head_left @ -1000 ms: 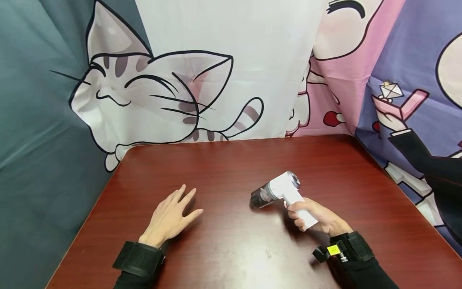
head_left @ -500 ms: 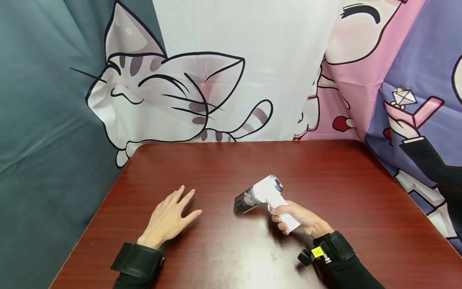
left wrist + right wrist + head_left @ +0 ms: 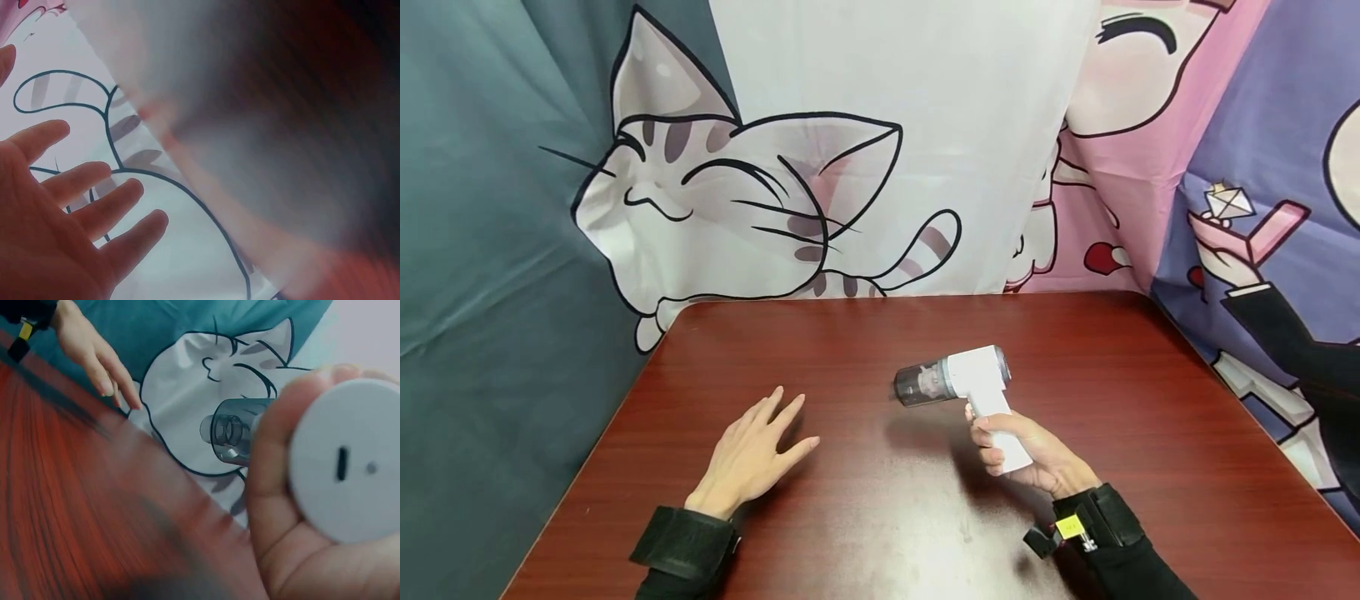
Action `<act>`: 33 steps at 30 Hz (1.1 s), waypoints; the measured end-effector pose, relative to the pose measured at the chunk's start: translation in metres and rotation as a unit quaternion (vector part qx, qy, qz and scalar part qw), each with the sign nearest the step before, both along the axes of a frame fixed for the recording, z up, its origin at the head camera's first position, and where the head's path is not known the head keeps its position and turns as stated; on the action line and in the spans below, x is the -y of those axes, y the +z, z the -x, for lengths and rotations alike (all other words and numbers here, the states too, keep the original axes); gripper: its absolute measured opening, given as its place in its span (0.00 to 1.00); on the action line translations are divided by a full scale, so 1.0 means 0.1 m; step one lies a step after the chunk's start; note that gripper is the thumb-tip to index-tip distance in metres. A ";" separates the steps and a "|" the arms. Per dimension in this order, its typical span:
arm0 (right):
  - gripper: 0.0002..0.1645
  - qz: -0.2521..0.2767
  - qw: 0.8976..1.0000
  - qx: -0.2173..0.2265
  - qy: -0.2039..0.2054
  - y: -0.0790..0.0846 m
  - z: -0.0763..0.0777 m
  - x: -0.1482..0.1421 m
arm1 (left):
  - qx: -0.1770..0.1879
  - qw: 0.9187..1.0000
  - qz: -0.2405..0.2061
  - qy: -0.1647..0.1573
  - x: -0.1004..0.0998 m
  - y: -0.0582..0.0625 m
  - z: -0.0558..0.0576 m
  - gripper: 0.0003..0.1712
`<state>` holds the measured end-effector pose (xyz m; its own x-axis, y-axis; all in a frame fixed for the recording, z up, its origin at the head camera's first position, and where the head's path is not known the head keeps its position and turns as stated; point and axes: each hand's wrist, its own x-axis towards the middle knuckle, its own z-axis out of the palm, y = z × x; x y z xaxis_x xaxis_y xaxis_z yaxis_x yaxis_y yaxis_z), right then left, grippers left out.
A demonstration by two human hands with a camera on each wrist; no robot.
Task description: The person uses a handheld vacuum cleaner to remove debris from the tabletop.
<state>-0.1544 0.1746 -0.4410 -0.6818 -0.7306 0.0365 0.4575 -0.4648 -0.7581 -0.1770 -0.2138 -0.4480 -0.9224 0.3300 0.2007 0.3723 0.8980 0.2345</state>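
Observation:
A white handheld vacuum cleaner (image 3: pixel 976 377) with a smoky see-through dust cup (image 3: pixel 922 383) is held above the table by my right hand (image 3: pixel 1030 450). The fingers curl round its handle, and its nozzle end points left, with a shadow below. In the right wrist view the round white handle base (image 3: pixel 350 462) faces the camera, showing a slot and a small dot. My left hand (image 3: pixel 748 458) is over the left part of the table, palm down, with fingers spread and nothing in them. The left wrist view shows that hand's palm side (image 3: pixel 50 231) with straight fingers.
The reddish-brown wooden table (image 3: pixel 850 517) has a glossy bright patch near the front. Behind it hangs a white cloth (image 3: pixel 985 100) with a cartoon cat, a teal curtain (image 3: pixel 490 350) at left, and pink and purple printed cloth (image 3: pixel 1247 100) at right.
The vacuum cleaner first shifted left in the head view, its nozzle end low near the table. Now that end has risen and the body lies more level. The left hand stays put.

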 end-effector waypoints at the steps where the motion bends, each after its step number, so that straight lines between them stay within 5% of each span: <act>1: 0.12 0.003 1.000 0.000 -0.004 0.01 0.00 -0.01 | -0.001 1.000 0.000 -0.001 -0.01 0.00 0.01 0.43; 9: 0.17 -0.010 0.998 -0.058 0.004 0.05 0.00 -0.11 | -0.007 1.000 -0.002 -0.007 -0.06 0.02 0.03 0.43; 25: 0.16 -0.031 0.991 -0.118 -0.051 0.06 -0.02 -0.33 | -0.011 1.000 0.000 -0.011 -0.16 -0.03 0.08 0.43; 33: 0.17 -0.018 0.992 -0.113 -0.056 0.05 -0.02 -0.38 | -0.003 1.000 0.007 -0.013 -0.19 -0.03 0.10 0.43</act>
